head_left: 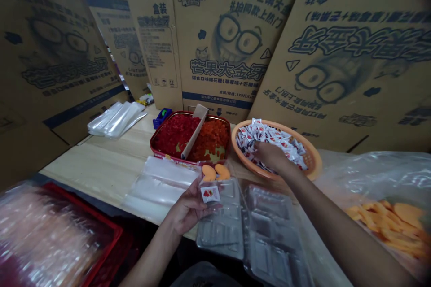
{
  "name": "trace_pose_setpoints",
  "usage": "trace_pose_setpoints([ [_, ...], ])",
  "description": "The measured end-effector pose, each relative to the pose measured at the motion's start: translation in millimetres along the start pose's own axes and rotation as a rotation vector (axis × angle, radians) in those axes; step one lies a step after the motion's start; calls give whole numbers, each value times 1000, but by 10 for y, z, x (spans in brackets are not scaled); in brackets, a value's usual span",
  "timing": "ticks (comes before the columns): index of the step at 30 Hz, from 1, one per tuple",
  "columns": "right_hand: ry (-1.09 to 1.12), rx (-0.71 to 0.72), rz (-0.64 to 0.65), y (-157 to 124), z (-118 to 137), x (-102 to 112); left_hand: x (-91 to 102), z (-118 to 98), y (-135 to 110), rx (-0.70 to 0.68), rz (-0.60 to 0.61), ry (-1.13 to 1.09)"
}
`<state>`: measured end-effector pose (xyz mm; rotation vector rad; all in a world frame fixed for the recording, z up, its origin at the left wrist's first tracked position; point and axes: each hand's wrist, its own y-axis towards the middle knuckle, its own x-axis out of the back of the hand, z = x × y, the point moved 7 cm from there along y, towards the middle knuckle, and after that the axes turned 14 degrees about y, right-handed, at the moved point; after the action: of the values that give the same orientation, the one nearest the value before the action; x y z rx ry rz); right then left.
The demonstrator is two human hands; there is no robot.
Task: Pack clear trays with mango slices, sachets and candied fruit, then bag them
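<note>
Along your wooden surface, flattened cardboard cartons stand behind everything. At far left, a red crate sits below the edge, filled with clear plastic, while clear bags lie beyond it beside a blue dispenser. Next comes a red tray of red bits and orange bits, split by a cardboard divider. Your left hand is closed around a small clear pack holding two orange pieces and a white sachet, just above stacked plastic trays. Your right hand, fingers curled, rests on red-and-white sachets in an orange basket; whether it has hold of any, you cannot tell. At far right lies a bag of orange slices.
</note>
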<state>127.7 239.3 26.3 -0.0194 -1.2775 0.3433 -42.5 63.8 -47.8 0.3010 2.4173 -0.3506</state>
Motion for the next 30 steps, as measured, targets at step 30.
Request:
trace_pose_setpoints([
  [30, 989, 231, -14, -887, 983, -813, 262, -263, -548, -313, -395, -66],
])
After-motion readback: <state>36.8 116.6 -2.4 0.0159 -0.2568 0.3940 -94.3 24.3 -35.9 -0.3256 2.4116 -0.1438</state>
